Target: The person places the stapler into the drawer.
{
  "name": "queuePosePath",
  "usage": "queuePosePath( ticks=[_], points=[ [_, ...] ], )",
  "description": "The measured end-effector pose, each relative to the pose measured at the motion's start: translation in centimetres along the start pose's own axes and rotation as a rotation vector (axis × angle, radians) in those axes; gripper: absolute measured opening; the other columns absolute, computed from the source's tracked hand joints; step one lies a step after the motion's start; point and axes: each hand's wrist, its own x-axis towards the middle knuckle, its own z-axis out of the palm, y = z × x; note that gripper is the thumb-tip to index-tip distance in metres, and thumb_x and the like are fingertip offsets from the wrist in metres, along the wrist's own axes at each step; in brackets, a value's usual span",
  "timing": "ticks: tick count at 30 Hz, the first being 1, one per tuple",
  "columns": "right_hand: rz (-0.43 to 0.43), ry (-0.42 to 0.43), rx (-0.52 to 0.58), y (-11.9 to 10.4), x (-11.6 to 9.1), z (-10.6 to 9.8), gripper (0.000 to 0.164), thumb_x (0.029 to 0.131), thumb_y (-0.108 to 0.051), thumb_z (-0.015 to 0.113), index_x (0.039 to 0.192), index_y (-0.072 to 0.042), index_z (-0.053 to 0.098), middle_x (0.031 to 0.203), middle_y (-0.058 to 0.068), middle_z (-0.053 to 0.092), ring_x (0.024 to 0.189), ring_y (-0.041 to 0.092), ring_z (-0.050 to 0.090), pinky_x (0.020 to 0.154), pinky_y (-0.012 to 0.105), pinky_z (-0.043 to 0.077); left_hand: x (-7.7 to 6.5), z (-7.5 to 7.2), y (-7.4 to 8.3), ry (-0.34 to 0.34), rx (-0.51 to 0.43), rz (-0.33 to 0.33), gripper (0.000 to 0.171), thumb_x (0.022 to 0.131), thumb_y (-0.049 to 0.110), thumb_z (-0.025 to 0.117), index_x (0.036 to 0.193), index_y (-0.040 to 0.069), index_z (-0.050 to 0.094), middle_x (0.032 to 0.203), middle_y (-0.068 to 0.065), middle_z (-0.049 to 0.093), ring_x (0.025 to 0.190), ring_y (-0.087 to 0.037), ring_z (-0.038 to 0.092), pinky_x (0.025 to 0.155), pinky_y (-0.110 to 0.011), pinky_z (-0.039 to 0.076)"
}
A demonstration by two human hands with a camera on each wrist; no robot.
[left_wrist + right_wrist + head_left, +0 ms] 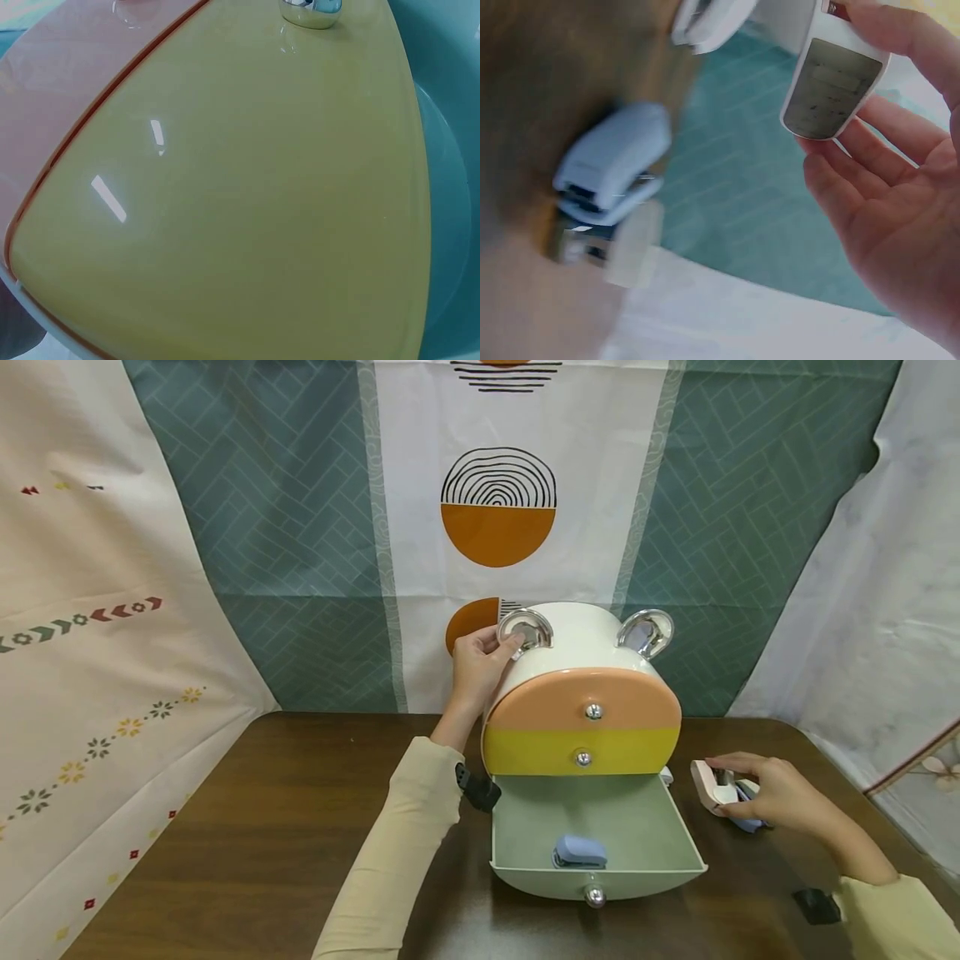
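My left hand (480,672) pinches the silver ear (528,631) on the left top of a white rounded drawer box (577,639). The lowest drawer, pale green (585,810), is pulled out and holds a small blue stapler (581,850) near its front. Just right of the box, my right hand (780,793) holds a small white stapler (832,82) between thumb and fingers, its grey underside showing in the right wrist view. Beyond that hand, another blue stapler (615,161) lies on the table beside a whitish piece (634,244) with metal on it.
The orange drawer (555,702) and yellow drawer (525,752) are closed, each with a silver knob. A white item (712,22) lies by the box's right side. The brown table (300,827) meets hanging cloths (300,527) behind and at both sides.
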Motion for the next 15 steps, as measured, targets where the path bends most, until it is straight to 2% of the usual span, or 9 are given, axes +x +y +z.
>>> queuePosePath(
  ticks=[2,5,9,15],
  points=[
    [-0.041,0.047,-0.008,-0.7,-0.5,-0.6,0.060,0.054,-0.023,0.087,0.106,-0.005,0.065,0.101,0.009,0.065,0.087,0.002,0.056,0.065,0.018,0.045,0.0,0.0,0.0,-0.002,0.000,-0.002,0.021,0.081,0.012,0.067,0.095,-0.004,0.069,0.088,-0.018,0.069,0.068,-0.009,0.063,0.058,-0.020,0.050],
    [-0.099,0.086,0.032,-2.0,-1.0,-1.4,0.061,0.052,-0.021,0.088,0.108,-0.010,0.066,0.102,-0.003,0.064,0.089,-0.008,0.049,0.068,0.008,0.038,0.0,0.0,-0.1,0.002,0.002,-0.005,0.022,0.081,0.012,0.067,0.095,-0.004,0.069,0.088,-0.018,0.069,0.069,-0.010,0.063,0.058,-0.019,0.050],
    [-0.186,0.092,0.090,-4.0,-1.2,-2.0,0.063,0.052,-0.019,0.088,0.111,-0.015,0.065,0.105,-0.013,0.060,0.094,-0.009,0.049,0.075,0.004,0.034,0.0,-0.1,0.0,0.005,0.003,-0.008,0.022,0.081,0.013,0.067,0.096,-0.003,0.069,0.088,-0.017,0.069,0.069,-0.010,0.063,0.059,-0.019,0.050],
    [-0.278,0.056,0.124,-6.6,-0.7,-2.0,0.062,0.052,-0.016,0.088,0.109,-0.013,0.065,0.106,-0.009,0.061,0.094,-0.006,0.051,0.076,0.004,0.035,0.0,0.0,0.0,0.002,0.003,-0.009,0.022,0.082,0.013,0.067,0.096,-0.003,0.069,0.088,-0.017,0.069,0.069,-0.010,0.064,0.058,-0.020,0.050]
  ],
)
